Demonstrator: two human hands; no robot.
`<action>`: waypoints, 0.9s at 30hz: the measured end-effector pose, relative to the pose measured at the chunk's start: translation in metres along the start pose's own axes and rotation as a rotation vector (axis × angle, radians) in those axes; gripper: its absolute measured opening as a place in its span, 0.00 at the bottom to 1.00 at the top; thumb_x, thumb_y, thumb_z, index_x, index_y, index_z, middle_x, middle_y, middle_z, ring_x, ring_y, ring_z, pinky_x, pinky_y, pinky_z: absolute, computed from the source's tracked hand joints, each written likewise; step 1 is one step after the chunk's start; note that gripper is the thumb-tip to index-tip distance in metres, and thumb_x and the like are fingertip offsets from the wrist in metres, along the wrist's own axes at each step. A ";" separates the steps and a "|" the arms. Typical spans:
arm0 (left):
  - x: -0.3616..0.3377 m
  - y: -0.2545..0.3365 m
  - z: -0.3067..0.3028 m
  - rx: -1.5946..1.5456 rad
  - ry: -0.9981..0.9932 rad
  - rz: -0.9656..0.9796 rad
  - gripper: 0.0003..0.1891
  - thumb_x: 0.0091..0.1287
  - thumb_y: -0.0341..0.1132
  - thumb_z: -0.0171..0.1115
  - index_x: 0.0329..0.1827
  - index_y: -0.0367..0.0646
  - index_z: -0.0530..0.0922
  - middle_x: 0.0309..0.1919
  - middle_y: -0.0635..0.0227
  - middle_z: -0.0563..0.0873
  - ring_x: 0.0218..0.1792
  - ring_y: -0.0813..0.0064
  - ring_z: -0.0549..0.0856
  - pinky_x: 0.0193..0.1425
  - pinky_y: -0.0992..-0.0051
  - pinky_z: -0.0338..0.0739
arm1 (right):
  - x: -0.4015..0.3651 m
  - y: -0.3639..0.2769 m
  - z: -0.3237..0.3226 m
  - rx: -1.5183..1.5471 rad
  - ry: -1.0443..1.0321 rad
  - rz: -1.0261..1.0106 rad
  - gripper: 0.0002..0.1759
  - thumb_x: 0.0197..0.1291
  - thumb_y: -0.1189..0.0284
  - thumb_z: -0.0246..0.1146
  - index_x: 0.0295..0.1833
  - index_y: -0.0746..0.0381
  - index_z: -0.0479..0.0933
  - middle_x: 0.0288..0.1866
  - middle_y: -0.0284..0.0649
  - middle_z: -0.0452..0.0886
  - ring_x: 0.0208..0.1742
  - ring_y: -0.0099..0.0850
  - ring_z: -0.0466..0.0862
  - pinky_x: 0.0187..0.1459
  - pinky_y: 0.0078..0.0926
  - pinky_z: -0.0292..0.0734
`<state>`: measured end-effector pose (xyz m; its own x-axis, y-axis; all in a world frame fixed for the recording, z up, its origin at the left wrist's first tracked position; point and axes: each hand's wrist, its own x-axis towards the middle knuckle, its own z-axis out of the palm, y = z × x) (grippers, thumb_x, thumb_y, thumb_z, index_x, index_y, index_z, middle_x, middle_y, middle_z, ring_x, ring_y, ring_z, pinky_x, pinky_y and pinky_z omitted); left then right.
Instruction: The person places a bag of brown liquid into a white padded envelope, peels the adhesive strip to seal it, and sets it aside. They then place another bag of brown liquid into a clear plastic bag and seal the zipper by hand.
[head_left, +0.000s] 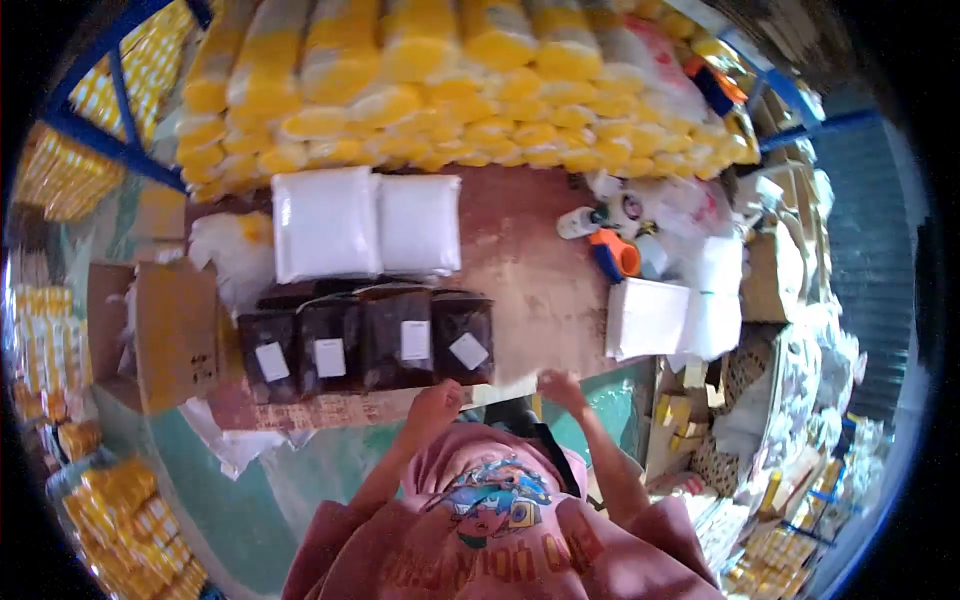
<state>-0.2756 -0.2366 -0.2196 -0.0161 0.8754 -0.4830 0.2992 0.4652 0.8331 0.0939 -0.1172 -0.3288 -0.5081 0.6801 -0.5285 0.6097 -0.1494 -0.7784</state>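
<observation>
In the head view, our left fingers [450,390] look curled at the bench [530,250] edge, just nearside of the labelled dark packs [465,322], with white packs [325,225] beyond. Our right fingers [551,378] sit apart, whether pinching or spread we cannot tell.

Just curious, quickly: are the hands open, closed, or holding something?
Left hand: by the dark packs, grip unclear.
Right hand: near the table edge, grip unclear.
</observation>
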 end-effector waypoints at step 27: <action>0.076 0.046 0.102 0.800 0.267 0.099 0.39 0.41 0.27 0.70 0.63 0.53 0.70 0.78 0.53 0.46 0.74 0.31 0.47 0.72 0.38 0.55 | -0.044 0.029 -0.286 -0.172 1.043 0.167 0.12 0.55 0.71 0.61 0.41 0.67 0.82 0.36 0.51 0.85 0.40 0.45 0.86 0.46 0.38 0.79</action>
<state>-0.1658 -0.1620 -0.2449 -0.1489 0.9557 -0.2540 0.8943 0.2398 0.3778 0.3081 0.0540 -0.2312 0.3110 0.9503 -0.0101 0.7424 -0.2496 -0.6217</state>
